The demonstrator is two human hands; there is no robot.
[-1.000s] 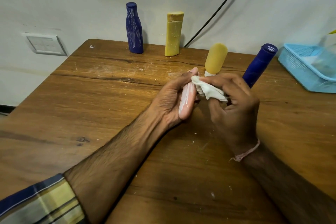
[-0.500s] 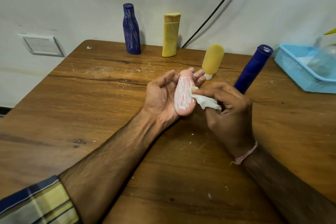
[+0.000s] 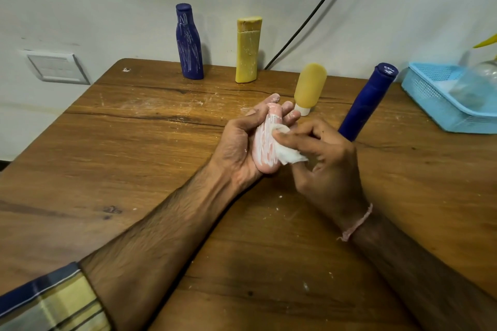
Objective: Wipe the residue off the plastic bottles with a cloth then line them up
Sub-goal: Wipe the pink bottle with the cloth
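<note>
My left hand (image 3: 236, 148) grips a small pink bottle (image 3: 265, 149) streaked with white residue, held above the wooden table (image 3: 134, 142). My right hand (image 3: 325, 158) pinches a crumpled white cloth (image 3: 286, 152) and presses it against the bottle's right side. A dark blue bottle (image 3: 188, 43) with white streaks and a yellow bottle (image 3: 248, 50) stand upright by the wall. A small yellow bottle (image 3: 309, 87) stands on its white cap behind my hands. A tall blue bottle (image 3: 368, 101) stands just right of it, partly hidden by my right hand.
A light blue plastic basket (image 3: 430, 97) holding a clear container sits at the table's far right. A black cable (image 3: 309, 16) runs up the wall. A wall switch plate (image 3: 55, 67) is at the left. White crumbs dot the tabletop.
My left hand turned the pink bottle so its streaked face shows. The cloth in my right hand slid from the bottle's top down onto its side.
</note>
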